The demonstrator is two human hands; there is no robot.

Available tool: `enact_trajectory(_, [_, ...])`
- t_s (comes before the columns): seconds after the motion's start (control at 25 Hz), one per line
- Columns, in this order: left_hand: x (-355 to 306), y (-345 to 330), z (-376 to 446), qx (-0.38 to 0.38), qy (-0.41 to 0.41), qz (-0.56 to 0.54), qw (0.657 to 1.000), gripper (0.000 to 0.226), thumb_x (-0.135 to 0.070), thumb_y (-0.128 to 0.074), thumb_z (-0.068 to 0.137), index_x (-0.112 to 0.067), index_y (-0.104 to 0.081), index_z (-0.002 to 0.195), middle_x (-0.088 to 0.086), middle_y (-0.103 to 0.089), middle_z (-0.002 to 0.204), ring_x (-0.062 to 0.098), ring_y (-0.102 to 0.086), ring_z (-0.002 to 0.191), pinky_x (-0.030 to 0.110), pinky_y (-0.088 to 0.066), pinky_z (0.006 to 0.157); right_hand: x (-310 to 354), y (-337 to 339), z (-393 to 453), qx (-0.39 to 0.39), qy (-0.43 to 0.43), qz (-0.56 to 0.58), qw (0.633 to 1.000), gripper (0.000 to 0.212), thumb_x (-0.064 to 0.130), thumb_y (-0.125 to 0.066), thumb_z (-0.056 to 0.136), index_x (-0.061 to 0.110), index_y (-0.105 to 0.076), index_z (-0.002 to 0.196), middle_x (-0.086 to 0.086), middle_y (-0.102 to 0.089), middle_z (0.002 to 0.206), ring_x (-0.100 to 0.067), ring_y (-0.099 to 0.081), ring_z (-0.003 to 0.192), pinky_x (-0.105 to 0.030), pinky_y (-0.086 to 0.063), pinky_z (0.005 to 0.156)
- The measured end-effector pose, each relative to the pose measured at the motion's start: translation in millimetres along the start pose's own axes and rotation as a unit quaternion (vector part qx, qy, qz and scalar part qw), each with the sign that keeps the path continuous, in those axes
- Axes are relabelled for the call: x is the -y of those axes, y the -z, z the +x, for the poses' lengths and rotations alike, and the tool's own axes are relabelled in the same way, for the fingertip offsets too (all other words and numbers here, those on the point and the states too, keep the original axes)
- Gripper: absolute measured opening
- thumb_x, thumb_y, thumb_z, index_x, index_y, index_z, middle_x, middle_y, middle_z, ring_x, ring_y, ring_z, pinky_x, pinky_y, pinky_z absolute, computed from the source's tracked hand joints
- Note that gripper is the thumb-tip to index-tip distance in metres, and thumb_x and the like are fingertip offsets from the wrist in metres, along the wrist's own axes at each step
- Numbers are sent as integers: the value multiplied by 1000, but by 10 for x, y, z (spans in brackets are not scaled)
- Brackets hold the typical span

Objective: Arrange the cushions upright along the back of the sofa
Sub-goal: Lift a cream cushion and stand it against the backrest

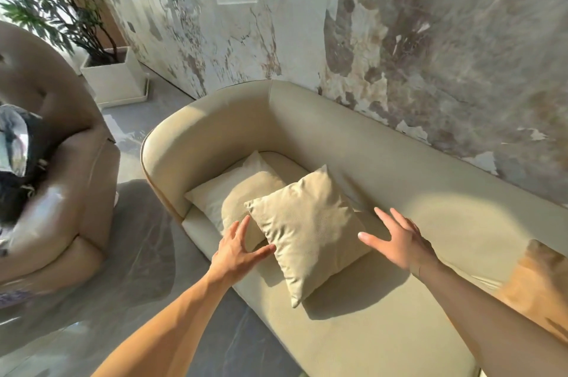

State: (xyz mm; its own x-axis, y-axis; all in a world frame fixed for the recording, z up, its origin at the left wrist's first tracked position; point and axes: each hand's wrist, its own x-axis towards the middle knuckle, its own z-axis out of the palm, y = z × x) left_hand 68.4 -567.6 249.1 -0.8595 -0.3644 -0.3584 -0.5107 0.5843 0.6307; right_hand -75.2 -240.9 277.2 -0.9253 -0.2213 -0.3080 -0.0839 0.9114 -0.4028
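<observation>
Head view. Three cushions lie flat at the left end of the seat of the beige leather sofa (384, 143), near its curved arm. The beige square fabric cushion (307, 232) lies on top, turned cornerwise, overlapping a second beige cushion (246, 192), which lies on a white cushion (221, 189) nearest the arm. My left hand (236, 249) is spread and unclenched, its thumb touching the top cushion's left edge and its fingers lying over the second cushion. My right hand (399, 241) is also released, fingers splayed, at the top cushion's right edge, grasping nothing. A tan armchair (61, 167) stands apart on the left; a potted plant in a white square planter (113, 75) stands by the marbled wall (430, 38).
</observation>
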Motion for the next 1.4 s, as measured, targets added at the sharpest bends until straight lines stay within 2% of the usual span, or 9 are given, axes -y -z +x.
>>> enact_trajectory(0.24, [-248, -133, 607, 12, 14, 9, 1000, 118, -89, -55, 60, -36, -12, 156, -3, -15, 163, 24, -20, 148, 49, -27, 117, -321, 0, 487, 14, -40, 60, 997, 92, 82, -54, 70, 48, -25, 150, 9, -15, 164, -18, -17, 149, -46, -26, 115])
enact_trajectory(0.36, [-268, -206, 843, 16, 34, 11, 999, 119, -91, -55, 58, -38, -12, 156, -4, -16, 163, 26, -21, 148, 51, -28, 116, -481, -67, 737, 35, -69, 87, 993, 97, 86, -51, 65, 49, -22, 150, 11, -13, 164, -19, -17, 150, -49, -26, 115])
enact_trajectory(0.6, [-197, -434, 1377, 28, 68, -24, 997, 109, -72, -67, 71, -33, -13, 157, 0, -16, 163, 26, -20, 148, 47, -24, 118, -555, -343, 1281, 57, -83, 127, 987, 105, 88, -52, 58, 48, -21, 150, 9, -13, 164, -18, -19, 149, -48, -26, 116])
enact_trajectory(0.76, [-91, -671, 1790, 28, 88, -44, 995, 113, -68, -69, 73, -35, -1, 157, 6, -15, 163, 28, -21, 148, 46, -23, 116, -531, -704, 1696, 71, -93, 190, 975, 104, 83, -59, 61, 47, -22, 151, 7, -16, 164, -16, -17, 150, -44, -21, 119])
enact_trajectory(0.84, [33, -784, 2045, 35, 108, -63, 991, 117, -65, -72, 73, -36, 4, 157, 9, -11, 163, 30, -19, 148, 48, -21, 117, -501, -898, 1942, 82, -108, 206, 969, 103, 78, -64, 64, 47, -20, 152, 6, -18, 164, -17, -18, 150, -43, -22, 119])
enact_trajectory(1.08, [432, -1117, 2826, 73, 223, -113, 965, 120, -55, -76, 75, -34, 10, 155, 22, -8, 160, 43, -28, 142, 52, -27, 113, -407, -1545, 2741, 106, -143, 234, 956, 128, 79, -74, 48, 44, -11, 153, 3, -25, 162, -21, -26, 147, -41, -25, 118])
enact_trajectory(1.16, [497, -1260, 2969, 45, 254, -134, 957, 125, -53, -80, 71, -38, 12, 154, 21, -4, 157, 47, -39, 133, 50, -35, 108, -387, -1734, 3008, 123, -153, 236, 952, 133, 78, -76, 47, 44, -4, 154, 0, -23, 162, -23, -24, 148, -42, -23, 119])
enact_trajectory(1.24, [516, -1431, 3046, 5, 277, -161, 947, 128, -51, -83, 68, -41, 11, 154, 13, -3, 156, 47, -48, 123, 49, -41, 104, -381, -1890, 3248, 139, -164, 242, 946, 128, 65, -80, 60, 40, 2, 155, -3, -21, 163, -24, -20, 149, -40, -19, 120])
enact_trajectory(1.4, [484, -1695, 3174, -64, 313, -226, 920, 128, -41, -90, 63, -46, 1, 152, 8, 1, 158, 48, -46, 125, 54, -39, 107, -435, -2143, 3589, 131, -201, 254, 937, 135, 60, -83, 56, 36, 5, 155, -4, -13, 165, -25, -12, 151, -39, -13, 120])
